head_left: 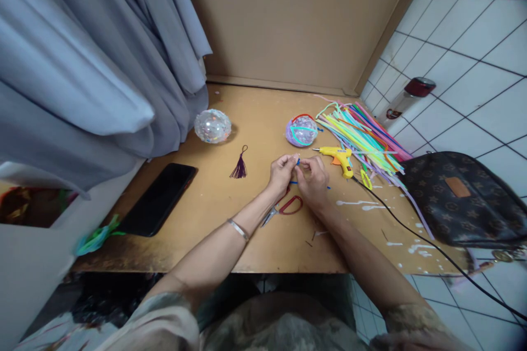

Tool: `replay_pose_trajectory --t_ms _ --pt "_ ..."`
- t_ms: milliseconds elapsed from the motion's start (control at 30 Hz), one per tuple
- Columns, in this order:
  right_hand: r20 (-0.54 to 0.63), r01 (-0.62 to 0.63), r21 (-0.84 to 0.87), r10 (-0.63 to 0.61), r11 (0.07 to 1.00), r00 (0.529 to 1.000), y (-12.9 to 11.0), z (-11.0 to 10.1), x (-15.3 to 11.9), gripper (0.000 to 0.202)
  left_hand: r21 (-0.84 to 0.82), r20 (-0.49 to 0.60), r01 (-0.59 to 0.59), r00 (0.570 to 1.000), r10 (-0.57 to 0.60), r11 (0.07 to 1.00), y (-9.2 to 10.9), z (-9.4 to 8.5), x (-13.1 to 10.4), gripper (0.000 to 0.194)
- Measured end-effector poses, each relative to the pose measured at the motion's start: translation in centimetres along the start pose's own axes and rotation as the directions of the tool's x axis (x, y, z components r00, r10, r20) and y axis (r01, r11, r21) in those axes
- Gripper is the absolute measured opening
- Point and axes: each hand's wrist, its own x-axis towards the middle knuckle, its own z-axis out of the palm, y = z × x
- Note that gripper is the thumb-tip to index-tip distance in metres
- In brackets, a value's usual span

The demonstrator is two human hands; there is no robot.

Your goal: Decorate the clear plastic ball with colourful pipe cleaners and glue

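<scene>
Blue strip [298, 162] sits pinched between the left hand [283, 172] and right hand [314, 177].

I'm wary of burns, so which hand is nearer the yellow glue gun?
The right. The right hand is just to the near left of the yellow glue gun; the left hand is farther left, on the right hand's other side.
</scene>
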Motion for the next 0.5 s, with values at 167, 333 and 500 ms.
replay_pose_trajectory --t_ms 167,333,500 --pt "-0.01 -0.013 0.006 0.013 1.0 1.0 0.15 0.06 -0.01 0.004 0.005 -0.02 0.002 1.0 -0.002 1.0 -0.02 0.03 0.04 0.049" --pt "-0.026 -0.005 -0.006 0.005 1.0 1.0 0.25 0.18 0.02 0.005 -0.024 -0.004 0.017 1.0 -0.017 1.0 -0.07 0.07 0.04 0.05" --pt "-0.017 0.013 -0.004 -0.013 1.0 1.0 0.32 -0.08 0.14 0.006 -0.07 0.023 0.046 0.999 -0.044 0.997 0.06 0.1 -0.06 0.051"
